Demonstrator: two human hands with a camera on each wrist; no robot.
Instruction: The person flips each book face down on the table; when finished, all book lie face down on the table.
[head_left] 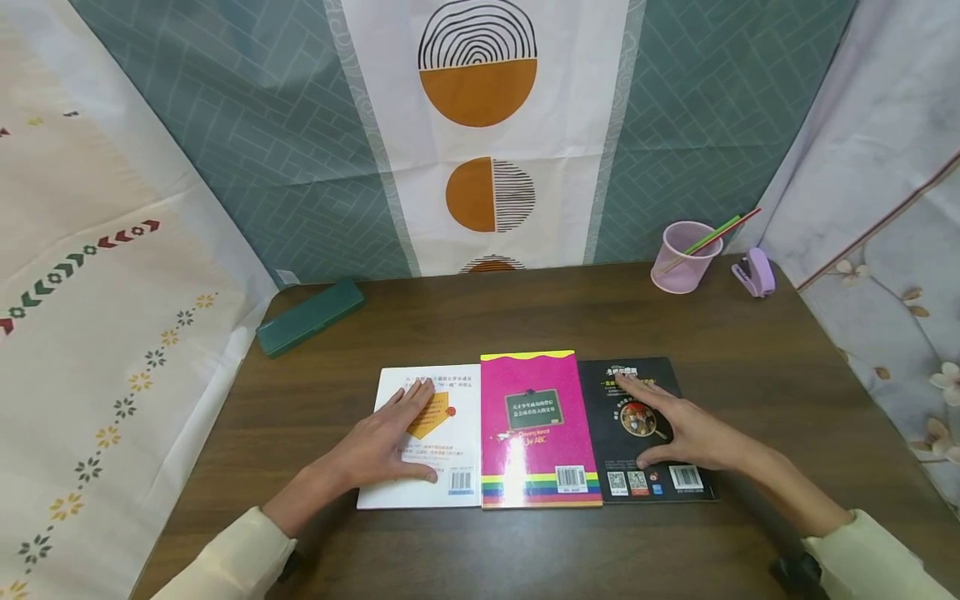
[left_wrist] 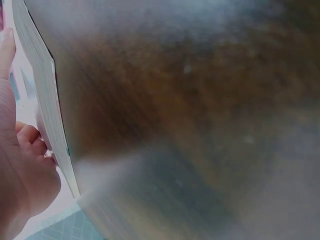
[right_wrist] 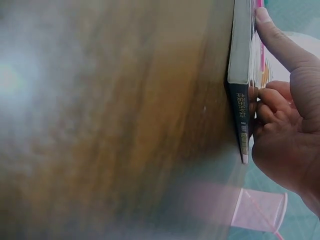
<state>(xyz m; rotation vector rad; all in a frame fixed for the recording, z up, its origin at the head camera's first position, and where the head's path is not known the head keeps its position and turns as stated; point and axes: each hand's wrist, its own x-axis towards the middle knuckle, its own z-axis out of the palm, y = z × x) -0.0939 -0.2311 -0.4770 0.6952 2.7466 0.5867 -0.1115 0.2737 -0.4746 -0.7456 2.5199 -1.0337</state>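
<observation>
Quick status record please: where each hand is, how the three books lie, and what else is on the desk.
left hand: flat on the white book
right hand: flat on the black book
pink book: between the other two, untouched
layout: three books flat, side by side in a row
table: dark wood
back left: green case
back right: pink cup with pencils, purple stapler
</observation>
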